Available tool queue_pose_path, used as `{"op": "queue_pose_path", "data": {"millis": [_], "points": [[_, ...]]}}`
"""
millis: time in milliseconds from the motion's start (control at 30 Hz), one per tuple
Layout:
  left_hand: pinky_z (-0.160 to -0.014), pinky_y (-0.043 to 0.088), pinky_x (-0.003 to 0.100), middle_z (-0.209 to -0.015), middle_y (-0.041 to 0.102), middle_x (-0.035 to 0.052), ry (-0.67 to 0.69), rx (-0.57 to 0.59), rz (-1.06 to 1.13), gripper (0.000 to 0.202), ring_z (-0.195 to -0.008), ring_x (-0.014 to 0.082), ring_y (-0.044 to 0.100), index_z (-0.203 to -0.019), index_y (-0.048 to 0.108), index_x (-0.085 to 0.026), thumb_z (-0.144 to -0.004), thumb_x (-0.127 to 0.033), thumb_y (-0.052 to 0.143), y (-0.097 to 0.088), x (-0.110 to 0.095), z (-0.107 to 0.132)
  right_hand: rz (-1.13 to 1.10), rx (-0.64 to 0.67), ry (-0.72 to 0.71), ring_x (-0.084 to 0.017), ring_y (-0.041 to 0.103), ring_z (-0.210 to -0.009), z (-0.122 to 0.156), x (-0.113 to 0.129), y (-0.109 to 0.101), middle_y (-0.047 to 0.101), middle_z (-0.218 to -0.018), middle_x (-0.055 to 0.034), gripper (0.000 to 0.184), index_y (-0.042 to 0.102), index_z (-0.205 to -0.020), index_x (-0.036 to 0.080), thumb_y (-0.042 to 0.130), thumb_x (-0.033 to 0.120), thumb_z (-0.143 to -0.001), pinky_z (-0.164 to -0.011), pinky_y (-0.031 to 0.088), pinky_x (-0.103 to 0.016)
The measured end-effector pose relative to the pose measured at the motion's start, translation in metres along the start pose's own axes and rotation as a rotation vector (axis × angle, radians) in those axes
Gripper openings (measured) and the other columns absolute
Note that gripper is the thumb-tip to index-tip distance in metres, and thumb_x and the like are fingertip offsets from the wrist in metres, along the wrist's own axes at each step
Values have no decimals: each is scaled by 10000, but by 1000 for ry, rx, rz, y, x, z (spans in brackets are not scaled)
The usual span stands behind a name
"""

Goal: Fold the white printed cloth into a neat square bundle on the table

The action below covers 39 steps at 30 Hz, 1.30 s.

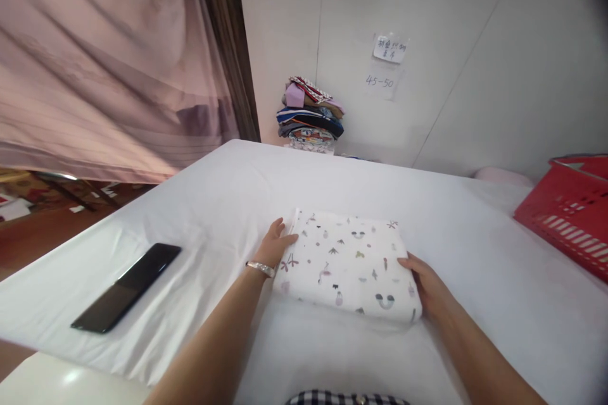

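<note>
A folded white cloth (351, 266) printed with small rainbows, flowers and leaves lies on the white-covered table (213, 202) in front of me. My left hand (276, 245) grips its left edge, thumb on top and the other fingers along the side. At the right edge, my right hand (422, 281) holds the cloth with the thumb on top; its other fingers are hidden underneath or behind the side. A silver bracelet (261, 267) circles my left wrist.
A black phone (127, 288) lies on the table at the left. The red plastic basket (570, 209) stands at the right edge. Folded fabrics (311, 115) are stacked beyond the far edge, by the wall with paper signs (389, 49). A pink curtain (104, 63) hangs at the left.
</note>
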<state>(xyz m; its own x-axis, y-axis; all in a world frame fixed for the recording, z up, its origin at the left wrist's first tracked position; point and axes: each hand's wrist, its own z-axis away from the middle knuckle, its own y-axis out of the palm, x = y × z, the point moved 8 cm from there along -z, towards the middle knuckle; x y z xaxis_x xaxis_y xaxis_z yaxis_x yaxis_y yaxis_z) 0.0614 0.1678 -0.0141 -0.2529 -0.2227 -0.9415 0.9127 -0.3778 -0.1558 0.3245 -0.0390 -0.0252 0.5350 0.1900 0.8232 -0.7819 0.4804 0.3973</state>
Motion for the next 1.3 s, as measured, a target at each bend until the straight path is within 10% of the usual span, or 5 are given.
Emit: {"op": "queue_pose_path", "data": {"millis": [600,833,1300], "points": [[-839,468,308,-1431,222,48,253,8,8,705,-1098,229,502,-1335,236,-273,-715,-235,569,1,-7,-9,88,-34,-111,-267,635,-858,0,16,-1,657,-1017,-79,573,446,-1214,228,646,231,-677,-746,504,-420],[-1015,279,313,-1402,278,115,163,-29,-30,676,-1273,219,272,-1304,316,-164,-693,-189,604,0,1,-11,108,-90,-65,-260,641,-835,-2,8,-7,667,-985,-95,518,500,-1165,192,665,252,-677,-726,522,-387],[-829,449,327,-1312,400,183,-7,43,205,804,-1077,262,510,-1268,356,-151,-583,-328,738,-2,14,-9,157,-229,-226,-224,650,-777,-2,11,-20,685,-904,-46,779,359,-1303,242,718,276,-613,-670,520,-316]]}}
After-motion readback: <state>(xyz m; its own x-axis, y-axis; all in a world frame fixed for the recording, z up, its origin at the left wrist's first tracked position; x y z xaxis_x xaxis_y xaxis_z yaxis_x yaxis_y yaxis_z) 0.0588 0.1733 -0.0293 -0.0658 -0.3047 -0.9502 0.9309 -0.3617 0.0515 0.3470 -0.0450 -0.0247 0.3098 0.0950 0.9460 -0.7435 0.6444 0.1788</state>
